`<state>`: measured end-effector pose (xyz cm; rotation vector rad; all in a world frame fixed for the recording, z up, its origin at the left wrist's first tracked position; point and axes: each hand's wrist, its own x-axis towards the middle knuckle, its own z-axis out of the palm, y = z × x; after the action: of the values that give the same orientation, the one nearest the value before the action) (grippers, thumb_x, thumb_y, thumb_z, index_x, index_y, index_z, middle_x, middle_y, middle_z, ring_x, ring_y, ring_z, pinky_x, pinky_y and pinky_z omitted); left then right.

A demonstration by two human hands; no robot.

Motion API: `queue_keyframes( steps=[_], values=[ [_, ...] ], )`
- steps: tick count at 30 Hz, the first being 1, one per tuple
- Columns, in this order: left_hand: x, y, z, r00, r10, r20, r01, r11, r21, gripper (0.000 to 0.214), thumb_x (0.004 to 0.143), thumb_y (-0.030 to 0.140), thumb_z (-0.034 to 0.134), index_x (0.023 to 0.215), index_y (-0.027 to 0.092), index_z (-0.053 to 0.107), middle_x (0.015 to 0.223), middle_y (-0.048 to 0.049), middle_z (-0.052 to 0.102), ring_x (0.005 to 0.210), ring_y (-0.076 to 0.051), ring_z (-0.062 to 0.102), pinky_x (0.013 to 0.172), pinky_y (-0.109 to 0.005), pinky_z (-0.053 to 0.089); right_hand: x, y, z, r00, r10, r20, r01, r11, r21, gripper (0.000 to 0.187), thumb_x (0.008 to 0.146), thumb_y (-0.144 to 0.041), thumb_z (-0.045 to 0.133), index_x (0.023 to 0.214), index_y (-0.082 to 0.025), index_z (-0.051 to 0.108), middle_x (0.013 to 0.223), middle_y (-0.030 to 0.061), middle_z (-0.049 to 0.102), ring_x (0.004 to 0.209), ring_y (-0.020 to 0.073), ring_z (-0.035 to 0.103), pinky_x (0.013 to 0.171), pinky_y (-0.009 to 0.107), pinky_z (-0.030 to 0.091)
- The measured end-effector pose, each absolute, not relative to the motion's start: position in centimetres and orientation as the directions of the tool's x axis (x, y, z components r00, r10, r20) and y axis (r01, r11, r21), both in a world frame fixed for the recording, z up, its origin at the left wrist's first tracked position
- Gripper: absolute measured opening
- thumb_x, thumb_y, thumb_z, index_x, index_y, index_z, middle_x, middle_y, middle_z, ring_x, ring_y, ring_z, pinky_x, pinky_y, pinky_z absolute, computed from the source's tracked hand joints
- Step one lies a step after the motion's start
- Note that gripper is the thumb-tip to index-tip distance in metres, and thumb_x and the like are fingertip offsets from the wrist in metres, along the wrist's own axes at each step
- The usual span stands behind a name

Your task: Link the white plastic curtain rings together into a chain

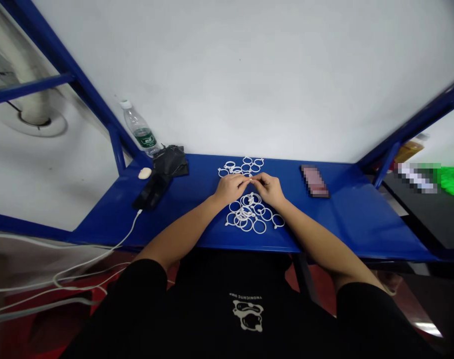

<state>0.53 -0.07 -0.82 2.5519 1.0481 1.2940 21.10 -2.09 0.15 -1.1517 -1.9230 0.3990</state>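
Observation:
My left hand (230,188) and my right hand (271,189) meet in the middle of a blue table (342,219), fingertips pinched together on a small white ring (251,177) held between them. A heap of white plastic rings (251,214) lies just in front of my hands, toward me. A smaller group of white rings (242,166) lies just beyond my hands, near the wall. Both hands have their fingers curled closed.
A clear water bottle (139,129) stands at the back left beside a black pouch (170,160). A dark phone (150,193) with a white cable (100,257) lies left, near a small white oval object (144,173). A pixelated flat object (315,181) lies right. Blue frame struts (410,127) rise at both sides.

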Motion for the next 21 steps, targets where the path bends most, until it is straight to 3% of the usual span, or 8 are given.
queue_keyframes(
  steps=[6, 9, 13, 18, 21],
  values=[
    [-0.9, 1.2, -0.4, 0.362, 0.687, 0.629, 0.567, -0.699, 0.437, 0.018, 0.104, 0.027, 0.064, 0.107, 0.022, 0.081, 0.105, -0.0066, 0.081, 0.098, -0.02, 0.075, 0.09, -0.034, 0.058, 22.0, -2.2, 1.4, -0.356, 0.81, 0.467, 0.726, 0.554, -0.408, 0.026, 0.104, -0.037, 0.056, 0.108, -0.023, 0.077, 0.101, 0.0091, 0.082, 0.092, 0.0249, 0.075, 0.085, 0.036, 0.055],
    [-1.8, 2.1, -0.6, 0.333, 0.749, 0.572, 0.615, -0.633, 0.47, 0.015, 0.102, 0.026, 0.068, 0.108, 0.022, 0.082, 0.112, -0.0074, 0.079, 0.102, -0.02, 0.074, 0.09, -0.032, 0.059, 23.3, -2.3, 2.0, -0.409, 0.846, 0.342, 0.786, 0.517, -0.34, 0.02, 0.099, -0.035, 0.062, 0.096, -0.023, 0.078, 0.089, 0.0055, 0.081, 0.079, 0.0222, 0.072, 0.074, 0.032, 0.05],
    [-1.0, 2.5, -1.3, 0.433, 0.753, 0.496, 0.595, -0.652, 0.47, 0.022, 0.103, 0.022, 0.064, 0.119, 0.023, 0.079, 0.126, -0.007, 0.076, 0.114, -0.021, 0.073, 0.098, -0.033, 0.058, 24.3, -1.7, 1.9, -0.428, 0.87, 0.245, 0.801, 0.491, -0.343, 0.03, 0.099, -0.043, 0.065, 0.08, -0.023, 0.075, 0.075, 0.0026, 0.077, 0.066, 0.019, 0.067, 0.064, 0.03, 0.042],
    [0.7, 2.1, -1.8, 0.569, 0.734, 0.371, 0.593, -0.679, 0.433, 0.038, 0.1, 0.016, 0.067, 0.137, 0.025, 0.071, 0.122, -0.0063, 0.078, 0.113, -0.023, 0.072, 0.098, -0.037, 0.058, 23.8, -0.4, 0.9, -0.29, 0.915, 0.281, 0.851, 0.381, -0.361, 0.021, 0.098, -0.04, 0.07, 0.104, -0.023, 0.08, 0.096, 0.005, 0.081, 0.083, 0.0223, 0.072, 0.071, 0.031, 0.047],
    [0.8, 1.7, -1.6, 0.576, 0.747, 0.334, 0.623, -0.665, 0.413, 0.039, 0.099, 0.018, 0.068, 0.138, 0.025, 0.07, 0.116, -0.0047, 0.079, 0.107, -0.022, 0.073, 0.094, -0.035, 0.057, 23.2, 0.0, 0.3, -0.333, 0.914, 0.231, 0.866, 0.393, -0.309, 0.018, 0.095, -0.037, 0.075, 0.105, -0.023, 0.081, 0.102, 0.007, 0.079, 0.09, 0.0236, 0.072, 0.074, 0.031, 0.049]
  ],
)
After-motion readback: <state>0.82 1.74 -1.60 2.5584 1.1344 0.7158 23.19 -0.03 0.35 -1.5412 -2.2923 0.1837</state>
